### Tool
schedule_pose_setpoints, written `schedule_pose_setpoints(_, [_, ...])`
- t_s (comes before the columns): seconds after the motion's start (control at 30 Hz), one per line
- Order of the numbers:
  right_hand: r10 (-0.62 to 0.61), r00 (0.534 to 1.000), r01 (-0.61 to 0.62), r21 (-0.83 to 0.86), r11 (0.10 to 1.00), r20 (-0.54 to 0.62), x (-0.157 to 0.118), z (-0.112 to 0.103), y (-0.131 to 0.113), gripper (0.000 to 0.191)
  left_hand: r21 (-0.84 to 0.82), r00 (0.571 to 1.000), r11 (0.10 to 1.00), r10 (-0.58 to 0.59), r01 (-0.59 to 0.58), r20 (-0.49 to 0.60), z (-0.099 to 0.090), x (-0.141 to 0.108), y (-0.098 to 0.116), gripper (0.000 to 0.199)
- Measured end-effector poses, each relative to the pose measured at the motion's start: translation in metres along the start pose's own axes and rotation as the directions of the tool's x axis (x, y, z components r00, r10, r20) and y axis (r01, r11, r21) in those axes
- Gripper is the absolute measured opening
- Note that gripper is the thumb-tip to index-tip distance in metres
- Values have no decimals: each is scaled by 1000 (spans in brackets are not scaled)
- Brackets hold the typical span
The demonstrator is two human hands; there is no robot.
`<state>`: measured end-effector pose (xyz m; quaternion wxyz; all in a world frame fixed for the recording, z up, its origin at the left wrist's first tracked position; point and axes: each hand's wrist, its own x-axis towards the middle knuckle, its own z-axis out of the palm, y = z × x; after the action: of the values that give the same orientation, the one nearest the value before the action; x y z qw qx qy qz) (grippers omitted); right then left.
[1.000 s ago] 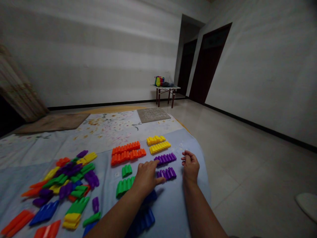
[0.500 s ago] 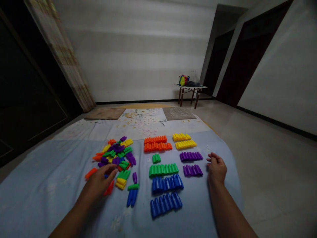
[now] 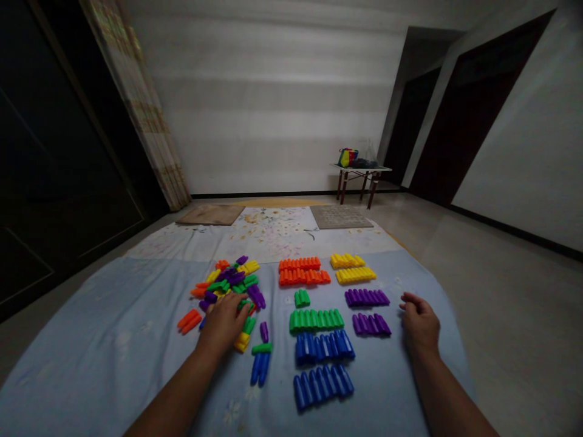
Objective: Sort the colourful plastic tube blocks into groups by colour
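The left arm reaches forward and slightly inward from the bottom of the view, the back of the left hand [image 3: 225, 323] facing up. Its fingers bend down over the near side of the mixed pile [image 3: 234, 278], with green pieces [image 3: 245, 304] right at the fingertips. Whether it grips one cannot be told. The right arm comes up from the lower right, the right hand [image 3: 419, 323] low over the blue cloth [image 3: 150, 364] near its right edge. Its fingers curl loosely inward; whether they close fully is unclear.

The pile spreads under and beyond the left hand, and two orange pieces [image 3: 189, 320] lie to its left. Just to its right are a purple piece [image 3: 264, 331], a green piece [image 3: 262, 348] and two blue pieces [image 3: 260, 369].

Between the hands lie sorted rows: orange [image 3: 304, 277], yellow [image 3: 355, 275], green [image 3: 316, 320] and blue [image 3: 323, 385]. The purple rows [image 3: 367, 297] are nearest the right hand.
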<state>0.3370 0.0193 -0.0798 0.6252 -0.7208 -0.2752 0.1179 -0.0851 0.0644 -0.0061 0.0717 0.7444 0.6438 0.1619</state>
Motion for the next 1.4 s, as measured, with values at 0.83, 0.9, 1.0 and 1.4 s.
schedule_pose_setpoints(0.83, [9, 1000, -8, 172, 985, -4, 6, 13, -1, 30, 104, 913, 934, 305, -343, 271, 13, 51, -6, 39])
schedule_pose_setpoints(0.9, [9, 1000, -5, 204, 979, -16, 7, 14, -2, 29, 106, 897, 927, 314, -361, 310, 15, 55, -13, 39])
schedule_pose_setpoints(1.0, [14, 1000, -7, 241, 971, -26, 9, 15, -2, 31, 161, 911, 924, 292, -348, 291, 19, 60, -17, 40])
schedule_pose_setpoints(1.4, [11, 999, -3, 249, 968, -30, 11, 18, -9, 29, 239, 969, 956, 118, -170, 217, 21, 59, 4, 58])
